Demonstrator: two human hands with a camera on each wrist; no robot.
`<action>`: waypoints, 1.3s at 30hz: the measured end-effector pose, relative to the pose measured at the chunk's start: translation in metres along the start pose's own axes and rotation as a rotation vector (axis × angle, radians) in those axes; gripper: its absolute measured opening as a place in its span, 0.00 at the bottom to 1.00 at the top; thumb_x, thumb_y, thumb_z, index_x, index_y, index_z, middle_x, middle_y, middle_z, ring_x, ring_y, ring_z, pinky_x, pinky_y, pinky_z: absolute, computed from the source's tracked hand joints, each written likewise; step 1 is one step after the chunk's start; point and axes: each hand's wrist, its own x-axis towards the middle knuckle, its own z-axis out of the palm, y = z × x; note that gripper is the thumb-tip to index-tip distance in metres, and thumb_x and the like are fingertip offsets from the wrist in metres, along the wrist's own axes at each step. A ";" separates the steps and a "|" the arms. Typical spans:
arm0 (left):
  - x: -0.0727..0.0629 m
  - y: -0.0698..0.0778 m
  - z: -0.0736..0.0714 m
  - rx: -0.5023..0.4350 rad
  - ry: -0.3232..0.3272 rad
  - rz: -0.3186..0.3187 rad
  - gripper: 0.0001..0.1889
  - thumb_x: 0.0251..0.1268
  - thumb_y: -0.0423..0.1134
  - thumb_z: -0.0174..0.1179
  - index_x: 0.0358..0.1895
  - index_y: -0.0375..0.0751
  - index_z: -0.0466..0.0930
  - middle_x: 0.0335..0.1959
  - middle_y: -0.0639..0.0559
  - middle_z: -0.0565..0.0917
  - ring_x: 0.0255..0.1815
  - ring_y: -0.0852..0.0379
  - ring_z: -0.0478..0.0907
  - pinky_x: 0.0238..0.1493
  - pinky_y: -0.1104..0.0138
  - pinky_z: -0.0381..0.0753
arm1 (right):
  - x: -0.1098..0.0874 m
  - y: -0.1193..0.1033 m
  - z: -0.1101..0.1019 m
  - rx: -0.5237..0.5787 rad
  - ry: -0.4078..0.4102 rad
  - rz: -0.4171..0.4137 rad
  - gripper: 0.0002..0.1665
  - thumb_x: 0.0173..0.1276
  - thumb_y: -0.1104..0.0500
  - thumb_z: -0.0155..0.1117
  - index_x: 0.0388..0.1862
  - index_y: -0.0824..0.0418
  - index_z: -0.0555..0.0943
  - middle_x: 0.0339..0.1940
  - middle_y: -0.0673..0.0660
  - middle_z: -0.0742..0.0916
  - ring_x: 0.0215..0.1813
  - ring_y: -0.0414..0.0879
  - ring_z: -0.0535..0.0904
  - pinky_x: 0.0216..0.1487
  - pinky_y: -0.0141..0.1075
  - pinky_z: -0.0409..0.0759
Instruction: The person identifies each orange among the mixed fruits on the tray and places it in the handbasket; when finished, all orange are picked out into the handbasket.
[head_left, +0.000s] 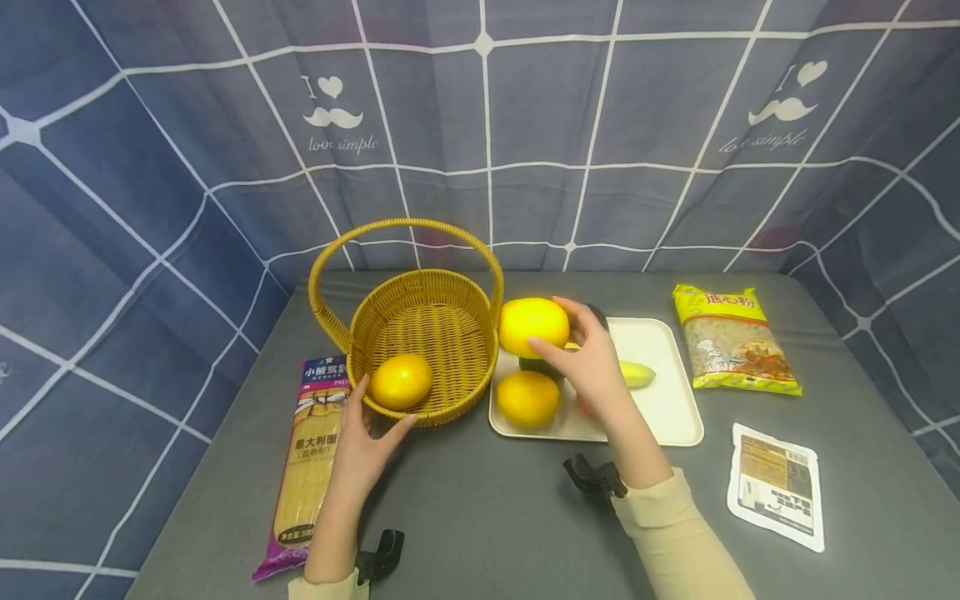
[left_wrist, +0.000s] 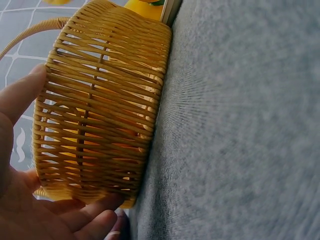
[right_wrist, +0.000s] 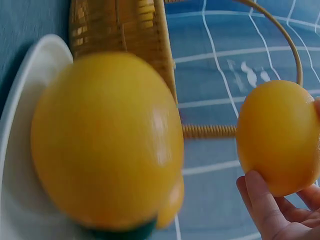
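My right hand (head_left: 592, 358) grips a yellow-orange fruit (head_left: 534, 326) (right_wrist: 279, 136), lifted above the white tray (head_left: 667, 408) beside the wicker basket (head_left: 423, 329). A second orange fruit (head_left: 528, 398) (right_wrist: 105, 140) lies on the tray with a dark green item behind it. A third orange fruit (head_left: 401, 381) sits inside the basket. My left hand (head_left: 365, 442) cups the basket's near wall (left_wrist: 100, 105), thumb and fingers spread against the weave.
A spaghetti packet (head_left: 307, 458) lies left of the basket. A yellow pasta bag (head_left: 731, 342) and a white flat packet (head_left: 778, 486) lie to the right. A small yellow-green fruit (head_left: 637, 374) rests on the tray. Blue checked curtains surround the grey table (head_left: 487, 517).
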 end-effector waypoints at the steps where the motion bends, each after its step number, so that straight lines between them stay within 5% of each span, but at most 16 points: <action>1: 0.000 0.000 0.000 0.001 0.000 0.001 0.53 0.56 0.58 0.67 0.78 0.49 0.42 0.76 0.37 0.47 0.71 0.34 0.57 0.69 0.48 0.59 | 0.001 -0.001 0.004 0.002 -0.009 0.003 0.42 0.57 0.54 0.76 0.70 0.53 0.68 0.64 0.55 0.74 0.60 0.51 0.74 0.57 0.45 0.77; 11: 0.001 -0.001 -0.002 0.004 0.000 -0.002 0.53 0.56 0.59 0.67 0.78 0.50 0.42 0.76 0.38 0.46 0.71 0.35 0.56 0.70 0.48 0.58 | 0.019 0.000 0.054 0.031 -0.112 -0.045 0.40 0.56 0.56 0.76 0.67 0.58 0.70 0.59 0.57 0.77 0.56 0.52 0.77 0.53 0.42 0.79; 21: 0.000 -0.001 -0.004 0.011 0.006 -0.011 0.52 0.58 0.56 0.67 0.78 0.49 0.42 0.76 0.38 0.47 0.71 0.34 0.56 0.70 0.47 0.58 | 0.030 0.007 0.101 -0.088 -0.164 -0.095 0.42 0.53 0.48 0.76 0.65 0.57 0.72 0.56 0.53 0.79 0.49 0.50 0.79 0.48 0.39 0.80; 39: 0.005 -0.002 0.000 0.011 0.009 0.013 0.52 0.56 0.56 0.68 0.78 0.48 0.43 0.75 0.38 0.47 0.71 0.35 0.57 0.69 0.48 0.60 | 0.070 0.014 0.146 -0.240 -0.173 -0.032 0.45 0.54 0.41 0.74 0.66 0.58 0.70 0.60 0.57 0.79 0.56 0.50 0.77 0.54 0.41 0.78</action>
